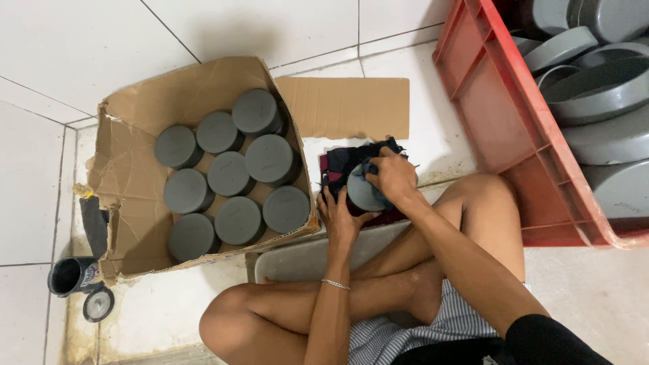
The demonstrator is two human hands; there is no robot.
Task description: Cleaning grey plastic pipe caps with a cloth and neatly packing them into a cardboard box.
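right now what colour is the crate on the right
Red crate, clearest in the head view.

To my left the cardboard box (135,176) stands open-topped, but grey caps (230,174) pack it nearly wall to wall, leaving bare cardboard only along its left side. Its raised right wall stands just beside my left hand (340,220). On my right the red crate (500,115) walls me in, its slanted side near my right hand (393,177) and knee. Ahead, a flat cardboard flap (351,107) lies on the floor; tiles beyond look open. A dark tin (71,275), perhaps glue, sits far left with its lid (99,305) beside it.
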